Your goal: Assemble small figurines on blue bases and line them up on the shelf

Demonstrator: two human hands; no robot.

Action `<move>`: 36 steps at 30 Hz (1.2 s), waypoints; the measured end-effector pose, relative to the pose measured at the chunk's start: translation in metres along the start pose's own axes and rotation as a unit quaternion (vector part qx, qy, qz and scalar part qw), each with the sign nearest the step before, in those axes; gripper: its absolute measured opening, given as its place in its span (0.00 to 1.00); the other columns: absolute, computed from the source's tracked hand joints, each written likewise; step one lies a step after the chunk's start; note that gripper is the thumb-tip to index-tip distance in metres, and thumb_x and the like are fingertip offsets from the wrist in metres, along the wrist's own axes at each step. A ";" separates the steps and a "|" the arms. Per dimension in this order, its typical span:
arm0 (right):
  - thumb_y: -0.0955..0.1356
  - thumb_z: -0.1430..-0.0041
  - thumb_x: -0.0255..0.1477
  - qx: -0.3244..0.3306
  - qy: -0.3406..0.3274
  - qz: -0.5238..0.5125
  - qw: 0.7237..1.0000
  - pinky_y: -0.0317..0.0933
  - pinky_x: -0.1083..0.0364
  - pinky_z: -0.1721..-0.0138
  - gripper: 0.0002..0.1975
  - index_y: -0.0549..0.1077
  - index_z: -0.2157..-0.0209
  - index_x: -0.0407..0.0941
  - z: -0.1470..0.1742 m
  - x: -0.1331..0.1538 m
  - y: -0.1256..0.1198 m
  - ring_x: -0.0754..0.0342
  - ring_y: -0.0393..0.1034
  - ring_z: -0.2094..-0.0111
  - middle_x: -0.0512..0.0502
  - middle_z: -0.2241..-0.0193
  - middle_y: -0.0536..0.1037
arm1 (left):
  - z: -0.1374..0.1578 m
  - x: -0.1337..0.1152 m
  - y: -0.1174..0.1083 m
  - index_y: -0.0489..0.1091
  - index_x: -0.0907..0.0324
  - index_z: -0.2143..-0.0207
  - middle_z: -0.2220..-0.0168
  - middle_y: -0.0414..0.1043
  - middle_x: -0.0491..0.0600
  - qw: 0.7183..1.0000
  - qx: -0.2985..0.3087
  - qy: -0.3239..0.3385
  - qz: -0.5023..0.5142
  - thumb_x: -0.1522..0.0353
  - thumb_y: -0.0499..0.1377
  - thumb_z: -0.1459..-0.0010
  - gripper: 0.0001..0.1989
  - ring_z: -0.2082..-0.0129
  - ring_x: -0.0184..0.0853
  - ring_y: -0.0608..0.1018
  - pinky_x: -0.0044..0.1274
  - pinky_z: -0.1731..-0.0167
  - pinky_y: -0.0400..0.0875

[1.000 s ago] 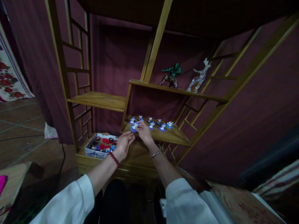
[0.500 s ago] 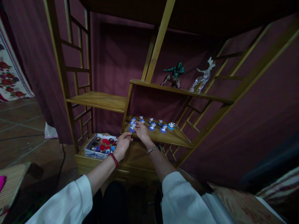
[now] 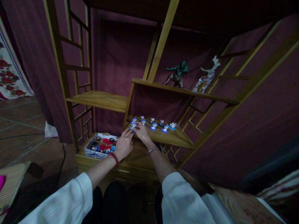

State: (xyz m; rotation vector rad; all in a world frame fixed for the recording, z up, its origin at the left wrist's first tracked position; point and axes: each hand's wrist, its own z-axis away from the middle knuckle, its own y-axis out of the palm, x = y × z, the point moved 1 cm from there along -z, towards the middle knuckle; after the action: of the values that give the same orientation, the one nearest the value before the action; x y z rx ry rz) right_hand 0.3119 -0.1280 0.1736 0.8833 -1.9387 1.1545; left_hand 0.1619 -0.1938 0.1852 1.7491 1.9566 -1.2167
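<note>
A small purple-and-white figurine (image 3: 133, 125) stands at the left front of the lower shelf (image 3: 179, 138). My right hand (image 3: 142, 133) pinches it from the right side. My left hand (image 3: 124, 145) has its fingers closed in at the figurine's base from the left; the exact contact of the fingertips is partly hidden. Right behind it is another purple-capped figurine (image 3: 134, 120). More purple-and-white figurines, such as this one (image 3: 153, 126), stand to the right. Along the back are darker figurines (image 3: 152, 121), and a blue-based one (image 3: 173, 125) is at the right end.
An open cardboard box (image 3: 93, 154) of red, black and blue figurines sits lower left, beside my left wrist. A green-and-brown statue (image 3: 177, 74) and a clear deer-like statue (image 3: 206, 76) stand on the upper shelf (image 3: 149, 83). A wooden post (image 3: 163, 40) rises above it.
My left hand has moved up and its fingers have reached to the figurine's base. My right hand stays on the same figurine. The view has shifted slightly.
</note>
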 end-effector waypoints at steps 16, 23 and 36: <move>0.67 0.58 0.24 -0.025 0.014 -0.063 0.998 0.64 0.53 0.61 0.15 0.67 0.64 0.45 -0.004 0.000 0.001 0.57 0.69 0.68 0.52 0.70 0.74 | 0.001 0.017 0.005 0.67 0.60 0.56 0.47 0.63 0.54 0.997 0.028 -0.026 0.062 0.83 0.51 0.58 0.25 0.44 0.39 0.59 0.33 0.42 0.47; 0.68 0.58 0.25 -0.024 -0.011 -0.019 0.999 0.64 0.54 0.63 0.16 0.68 0.62 0.44 -0.004 -0.002 0.001 0.56 0.68 0.69 0.50 0.71 0.74 | 0.002 0.020 0.007 0.66 0.61 0.54 0.46 0.61 0.55 0.999 0.030 -0.011 0.023 0.83 0.50 0.57 0.26 0.44 0.40 0.58 0.34 0.43 0.48; 0.65 0.55 0.22 0.010 -0.094 -0.008 0.995 0.65 0.55 0.65 0.16 0.68 0.61 0.46 0.002 0.001 0.002 0.56 0.70 0.70 0.52 0.73 0.75 | 0.004 0.021 0.010 0.64 0.60 0.54 0.46 0.60 0.55 1.000 0.023 0.003 0.021 0.82 0.51 0.57 0.26 0.43 0.41 0.58 0.33 0.42 0.47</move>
State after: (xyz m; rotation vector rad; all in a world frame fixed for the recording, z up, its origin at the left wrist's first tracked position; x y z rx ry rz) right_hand 0.3097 -0.1291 0.1728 1.0489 -2.0688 1.1160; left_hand 0.1643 -0.1824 0.1648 1.8085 1.9013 -1.2520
